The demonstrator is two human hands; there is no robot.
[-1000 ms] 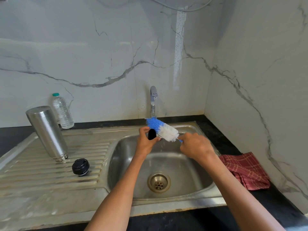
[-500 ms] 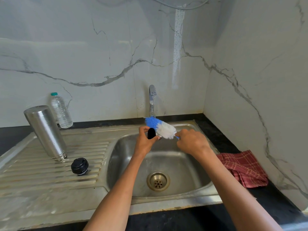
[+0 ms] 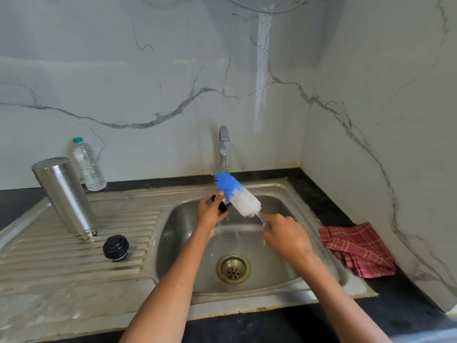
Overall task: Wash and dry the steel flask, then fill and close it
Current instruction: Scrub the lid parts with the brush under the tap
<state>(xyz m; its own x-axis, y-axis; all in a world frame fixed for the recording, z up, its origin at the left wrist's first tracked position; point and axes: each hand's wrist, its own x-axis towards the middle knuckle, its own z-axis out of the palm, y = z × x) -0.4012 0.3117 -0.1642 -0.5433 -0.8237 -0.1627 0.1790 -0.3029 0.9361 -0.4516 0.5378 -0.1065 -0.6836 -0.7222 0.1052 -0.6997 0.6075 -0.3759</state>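
Observation:
The steel flask [image 3: 64, 196] stands upside down on the ribbed draining board, left of the basin. A round black stopper [image 3: 115, 247] lies on the board near it. Over the basin my left hand [image 3: 210, 214] grips a small black cap [image 3: 220, 205]. My right hand [image 3: 286, 233] holds the thin blue handle of a bottle brush [image 3: 236, 194], whose blue and white bristles lie against the cap under the tap [image 3: 223, 147]. A thin stream of water runs from the tap.
A clear plastic water bottle [image 3: 87, 164] with a teal cap stands behind the flask at the wall. A red checked cloth [image 3: 358, 248] lies on the dark counter right of the steel sink [image 3: 247, 288]. Marble walls close the back and right.
The brush has tilted up and slid slightly along the cap as my right hand drew back toward me. The flask and stopper have not moved.

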